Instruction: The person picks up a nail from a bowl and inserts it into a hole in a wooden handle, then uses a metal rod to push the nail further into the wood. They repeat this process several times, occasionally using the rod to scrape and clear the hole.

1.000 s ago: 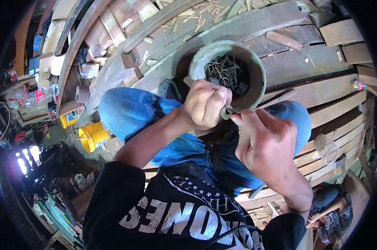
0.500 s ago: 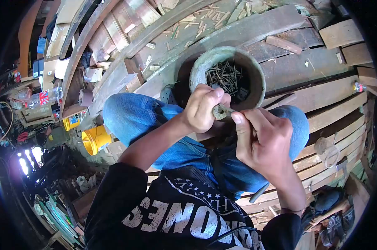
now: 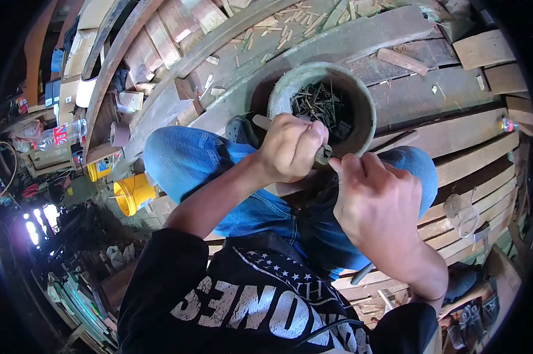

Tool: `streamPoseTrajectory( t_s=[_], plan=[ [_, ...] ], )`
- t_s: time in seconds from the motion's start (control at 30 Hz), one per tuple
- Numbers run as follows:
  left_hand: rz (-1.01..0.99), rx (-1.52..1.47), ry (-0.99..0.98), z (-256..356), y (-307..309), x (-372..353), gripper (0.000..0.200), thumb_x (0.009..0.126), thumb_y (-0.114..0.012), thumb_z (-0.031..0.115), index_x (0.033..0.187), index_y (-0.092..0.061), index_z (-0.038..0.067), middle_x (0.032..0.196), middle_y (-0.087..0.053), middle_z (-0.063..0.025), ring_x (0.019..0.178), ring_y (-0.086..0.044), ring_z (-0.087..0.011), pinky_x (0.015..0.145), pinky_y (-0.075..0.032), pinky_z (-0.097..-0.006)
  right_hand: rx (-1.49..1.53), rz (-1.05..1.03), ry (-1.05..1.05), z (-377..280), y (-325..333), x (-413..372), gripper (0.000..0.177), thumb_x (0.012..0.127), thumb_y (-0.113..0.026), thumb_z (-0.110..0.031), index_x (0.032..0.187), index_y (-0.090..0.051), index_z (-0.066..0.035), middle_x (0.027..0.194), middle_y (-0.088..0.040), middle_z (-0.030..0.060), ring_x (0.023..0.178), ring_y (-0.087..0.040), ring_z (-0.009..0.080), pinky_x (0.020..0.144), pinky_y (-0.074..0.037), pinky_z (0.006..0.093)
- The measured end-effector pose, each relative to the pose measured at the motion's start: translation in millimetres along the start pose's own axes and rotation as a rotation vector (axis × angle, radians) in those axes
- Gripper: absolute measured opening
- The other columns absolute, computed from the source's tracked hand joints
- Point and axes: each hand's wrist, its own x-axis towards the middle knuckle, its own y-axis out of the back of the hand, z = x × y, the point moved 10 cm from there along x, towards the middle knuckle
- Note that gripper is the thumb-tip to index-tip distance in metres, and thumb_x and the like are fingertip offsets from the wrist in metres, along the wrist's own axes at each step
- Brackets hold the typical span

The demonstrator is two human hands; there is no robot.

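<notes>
My left hand [image 3: 293,148] is closed around a short, light-coloured wooden piece [image 3: 261,122]. One end of it sticks out past the knuckles, and a rounded, hollow-looking end [image 3: 323,154] shows beside the thumb. Against that rounded end, my right hand [image 3: 379,203] is closed in a pinch; what its fingers hold is hidden from view. Just beyond both hands stands a round grey tub [image 3: 365,112], with many thin nail-like pieces [image 3: 317,105] inside.
Wooden planks [image 3: 449,138] make up the floor around me. Small wood offcuts [image 3: 287,29] lie scattered past the tub. A yellow bucket [image 3: 134,194] stands at the left, near a plastic bottle [image 3: 63,134]. A sandal [image 3: 238,131] shows beside my knee.
My right hand has turned so its back faces up, its fingertips still at the rounded end. The thin piece seen between its fingers is now hidden. My left hand has tilted slightly.
</notes>
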Motion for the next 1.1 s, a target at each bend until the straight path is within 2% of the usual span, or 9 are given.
streamPoseTrajectory(
  t_s=[0.27,0.3,0.33,0.4,0.77,0.9,0.93,1.03,1.1],
  plan=[
    [0.096,0.078,0.053,1,4,-11,0.034,0.087,-0.054,0.000,0.119,-0.044,-0.002,0.075,-0.061,-0.0075,0.059,-0.057,-0.0197,0.063,-0.043,-0.0349,0.446,0.165,-0.085,20,-15,-5,0.014,0.081,-0.064,-0.009,0.072,-0.055,-0.003,0.056,-0.055,0.0108,0.042,-0.056,0.0281,0.038,-0.043,0.0359],
    [0.139,0.033,0.093,1,6,-3,0.008,0.091,-0.045,0.005,0.096,-0.045,-0.001,0.066,-0.058,-0.0104,0.052,-0.055,-0.0250,0.054,-0.041,-0.0361,0.516,0.212,-0.105,20,-13,-5,0.013,0.081,-0.065,-0.005,0.072,-0.056,-0.002,0.055,-0.053,0.0104,0.042,-0.052,0.0274,0.039,-0.039,0.0350],
    [0.182,-0.015,0.134,2,8,6,0.026,0.095,-0.036,0.009,0.072,-0.046,-0.001,0.058,-0.055,-0.0133,0.045,-0.053,-0.0303,0.045,-0.039,-0.0372,0.586,0.258,-0.126,22,-12,-6,0.012,0.081,-0.065,-0.001,0.072,-0.058,-0.001,0.054,-0.050,0.0101,0.041,-0.049,0.0266,0.040,-0.035,0.0341],
    [0.025,-0.552,0.493,-33,-16,-2,0.038,0.096,-0.031,0.016,0.065,-0.046,-0.001,0.052,-0.051,-0.0127,0.044,-0.051,-0.0284,0.045,-0.038,-0.0367,0.590,0.266,-0.102,22,-12,-3,0.010,0.081,-0.066,0.000,0.073,-0.059,0.000,0.054,-0.051,0.0095,0.041,-0.048,0.0244,0.040,-0.034,0.0320],
    [-0.002,-0.678,0.875,-45,-20,-12,0.053,0.096,-0.027,0.029,0.062,-0.055,-0.002,0.048,-0.048,-0.0113,0.045,-0.049,-0.0230,0.048,-0.038,-0.0335,0.733,0.243,-0.228,45,-1,-6,0.018,0.078,-0.075,-0.011,0.086,-0.063,0.002,0.062,-0.059,0.0111,0.043,-0.056,0.0156,0.040,-0.042,0.0298],
    [-0.045,-0.522,0.788,-59,-32,-45,0.039,0.096,-0.037,0.027,0.094,-0.059,-0.006,0.073,-0.062,-0.0192,0.065,-0.062,-0.0282,0.060,-0.047,-0.0368,0.744,0.279,-0.167,39,-9,-4,0.032,0.077,-0.076,-0.017,0.098,-0.064,0.003,0.072,-0.066,0.0143,0.049,-0.062,0.0209,0.045,-0.048,0.0299],
    [0.134,-0.246,0.224,-23,-1,-6,0.036,0.095,-0.042,0.025,0.107,-0.055,-0.007,0.084,-0.063,-0.0205,0.072,-0.063,-0.0313,0.069,-0.050,-0.0357,0.736,0.341,-0.155,40,-9,-5,0.036,0.073,-0.080,-0.015,0.100,-0.066,0.004,0.059,-0.058,0.0071,0.042,-0.045,0.0092,0.041,-0.038,0.0249],
    [-0.005,-0.760,1.046,-58,-38,-44,0.052,0.102,-0.032,0.038,0.101,-0.061,-0.005,0.093,-0.066,-0.0095,0.084,-0.062,-0.0154,0.077,-0.049,-0.0313,0.768,0.518,-0.043,46,-12,-15,0.033,0.072,-0.077,-0.011,0.099,-0.066,0.005,0.067,-0.064,0.0143,0.050,-0.060,0.0220,0.048,-0.047,0.0315],
    [-0.063,-0.815,0.982,-55,-38,-38,0.056,0.102,-0.029,0.042,0.103,-0.062,-0.003,0.094,-0.066,-0.0075,0.086,-0.061,-0.0134,0.078,-0.049,-0.0289,0.831,0.548,0.000,51,-12,-19,0.030,0.073,-0.075,-0.008,0.099,-0.066,0.005,0.072,-0.065,0.0166,0.059,-0.065,0.0277,0.052,-0.051,0.0342]
  ],
)
